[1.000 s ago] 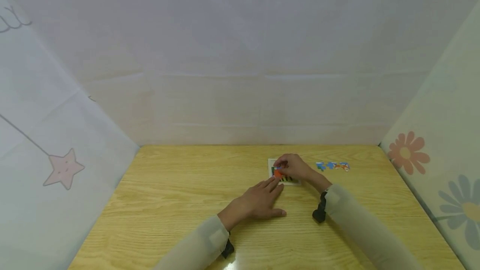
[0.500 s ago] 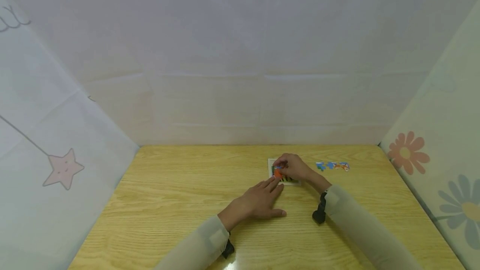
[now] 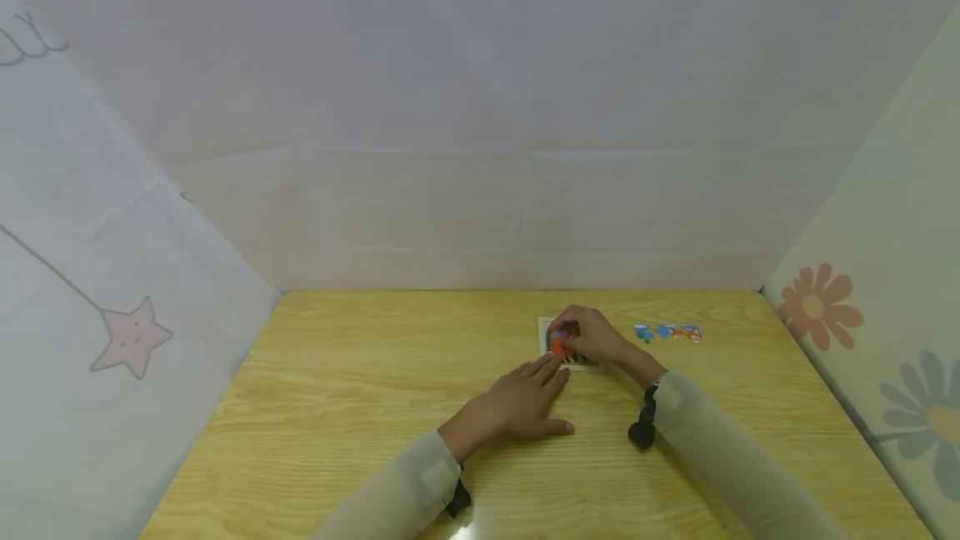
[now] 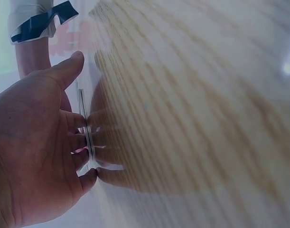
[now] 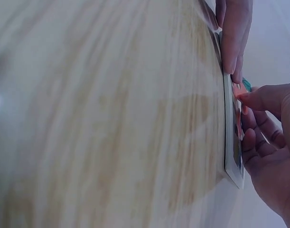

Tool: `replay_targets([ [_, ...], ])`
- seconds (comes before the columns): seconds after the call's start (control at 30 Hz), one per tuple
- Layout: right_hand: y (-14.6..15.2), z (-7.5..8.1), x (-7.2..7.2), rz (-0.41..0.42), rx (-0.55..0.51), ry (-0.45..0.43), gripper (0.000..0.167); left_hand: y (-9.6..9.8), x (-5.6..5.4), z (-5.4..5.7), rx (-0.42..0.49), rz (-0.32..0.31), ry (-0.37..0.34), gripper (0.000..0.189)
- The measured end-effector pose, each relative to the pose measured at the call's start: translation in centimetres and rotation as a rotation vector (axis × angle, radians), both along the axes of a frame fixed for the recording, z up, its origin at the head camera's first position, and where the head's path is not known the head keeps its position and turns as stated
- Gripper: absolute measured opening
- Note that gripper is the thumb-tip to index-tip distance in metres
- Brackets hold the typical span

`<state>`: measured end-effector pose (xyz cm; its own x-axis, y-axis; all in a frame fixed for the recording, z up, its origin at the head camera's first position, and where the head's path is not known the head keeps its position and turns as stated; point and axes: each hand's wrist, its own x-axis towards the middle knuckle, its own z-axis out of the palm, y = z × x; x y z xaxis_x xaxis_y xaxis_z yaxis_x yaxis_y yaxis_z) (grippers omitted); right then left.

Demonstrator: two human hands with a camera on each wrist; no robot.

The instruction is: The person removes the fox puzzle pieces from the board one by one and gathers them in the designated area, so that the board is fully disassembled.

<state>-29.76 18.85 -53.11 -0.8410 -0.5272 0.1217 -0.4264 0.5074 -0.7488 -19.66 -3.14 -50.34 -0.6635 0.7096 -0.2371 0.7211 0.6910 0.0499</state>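
Note:
A small puzzle board (image 3: 543, 327) with a pale border lies flat on the table. My right hand (image 3: 591, 335) reaches over it from the right and pinches a red puzzle piece (image 5: 239, 89) between thumb and fingers, close over the board's picture. From the near left, my left hand (image 3: 522, 407) extends its straight fingers onto the board's near edge; the fingertips come right beside the red piece. In the left wrist view, the left thumb (image 4: 74, 62) points away from the board. The right hand covers much of the board's right part in the head view.
To the right of the board lies a row of several loose puzzle pieces (image 3: 664, 332), blue, white and orange. The wooden table (image 3: 360, 373) meets a pale cloth backdrop (image 3: 420, 190) at its far edge, with printed cloth on both sides.

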Motion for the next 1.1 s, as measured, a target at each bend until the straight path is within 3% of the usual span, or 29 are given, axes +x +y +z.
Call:
replay_targets([
  [0.8, -0.10, 0.56, 0.22, 0.041, 0.013, 0.020, 0.023, -0.02, 0.15, 0.28, 0.009, 0.011, -0.014, 0.090],
  [1.1, 0.66, 0.28, 0.21, 0.036, -0.088, -0.071, 0.023, -0.04, 0.18, 0.33, 0.025, 0.015, -0.029, 0.089],
])
